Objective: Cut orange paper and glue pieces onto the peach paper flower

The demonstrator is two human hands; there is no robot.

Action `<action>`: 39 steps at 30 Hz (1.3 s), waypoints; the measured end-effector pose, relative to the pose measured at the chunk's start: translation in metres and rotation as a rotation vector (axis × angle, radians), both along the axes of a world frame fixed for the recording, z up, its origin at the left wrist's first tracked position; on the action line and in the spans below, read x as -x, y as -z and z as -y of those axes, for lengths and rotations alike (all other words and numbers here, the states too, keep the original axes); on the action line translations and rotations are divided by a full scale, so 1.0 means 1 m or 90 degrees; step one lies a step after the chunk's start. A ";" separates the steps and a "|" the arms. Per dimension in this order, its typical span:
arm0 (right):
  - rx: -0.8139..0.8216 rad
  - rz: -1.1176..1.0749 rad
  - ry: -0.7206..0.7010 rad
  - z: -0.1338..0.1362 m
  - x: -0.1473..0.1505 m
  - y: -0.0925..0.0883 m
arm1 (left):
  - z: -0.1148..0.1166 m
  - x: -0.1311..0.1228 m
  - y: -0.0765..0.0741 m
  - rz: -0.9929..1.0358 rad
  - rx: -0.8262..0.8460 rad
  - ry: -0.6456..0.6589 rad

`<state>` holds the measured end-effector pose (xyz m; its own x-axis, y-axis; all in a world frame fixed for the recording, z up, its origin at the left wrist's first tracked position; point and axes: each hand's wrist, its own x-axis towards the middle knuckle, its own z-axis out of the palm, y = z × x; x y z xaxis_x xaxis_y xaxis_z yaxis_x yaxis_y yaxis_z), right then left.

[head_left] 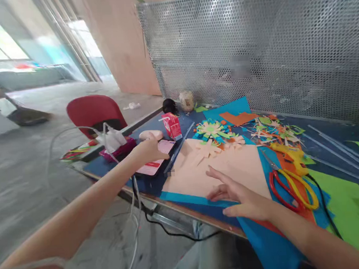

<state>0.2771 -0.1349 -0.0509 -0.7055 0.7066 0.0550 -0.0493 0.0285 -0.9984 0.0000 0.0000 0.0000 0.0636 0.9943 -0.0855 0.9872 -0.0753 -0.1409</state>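
My left hand (150,151) reaches over a tablet or large phone (152,167) with a lit pink screen. Its thumb is stretched across the screen, apart from the other fingers, which are partly hidden; I see nothing held. Just beyond lies a smooth pale oval object (151,135). Above the front edge of a peach paper sheet (231,167), my right hand (240,195) has its fingers spread and holds nothing. Blue paper (184,197) shows under that sheet. Layered paper flowers (210,129) lie at its far edge. Right of the hand are scissors (290,184) with red and yellow handles.
A yellow glue gun (288,155) with a black cord lies behind the scissors. Paper scraps (274,130), clear glue sticks (342,147) and green paper (350,208) cover the right. A red drink carton (172,126) and tissue pack (118,149) stand left. Metal mesh (268,50) borders the back.
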 end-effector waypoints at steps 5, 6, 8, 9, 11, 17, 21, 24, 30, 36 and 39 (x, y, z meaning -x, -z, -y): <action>0.021 -0.013 0.000 0.002 0.000 -0.004 | 0.001 -0.006 -0.001 0.029 -0.020 -0.005; 0.023 -0.020 0.004 0.002 0.000 -0.004 | 0.001 -0.004 -0.004 0.050 -0.027 -0.009; 0.023 -0.029 0.012 0.001 0.000 -0.004 | 0.002 0.004 -0.010 0.119 -0.036 -0.014; 0.021 -0.028 0.017 0.000 0.001 -0.004 | 0.003 0.009 -0.013 0.156 -0.038 -0.024; 0.012 -0.016 0.021 0.000 0.001 -0.006 | 0.010 0.020 -0.018 0.209 -0.057 -0.021; -0.011 0.036 0.030 0.004 0.003 -0.012 | 0.058 0.031 -0.011 0.261 -0.153 0.069; -0.015 0.092 0.075 0.003 0.005 -0.015 | 0.088 0.014 0.004 0.324 -0.217 0.161; -0.041 0.126 0.142 -0.002 0.001 -0.020 | 0.099 -0.010 0.016 0.303 -0.104 0.386; -0.450 0.524 0.372 -0.019 -0.028 -0.031 | 0.104 -0.032 0.043 0.226 -0.013 0.629; -0.548 0.835 0.360 -0.023 -0.038 -0.028 | 0.105 -0.031 0.054 0.196 -0.038 0.646; -0.562 0.865 0.308 -0.021 -0.033 -0.028 | 0.103 -0.022 0.047 0.222 -0.054 0.653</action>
<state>0.3105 -0.1142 -0.0232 -0.3153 0.9436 0.1013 0.9489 0.3150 0.0197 0.0219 -0.1033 -0.0468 0.8752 0.4551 0.1642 0.4459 -0.8904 0.0912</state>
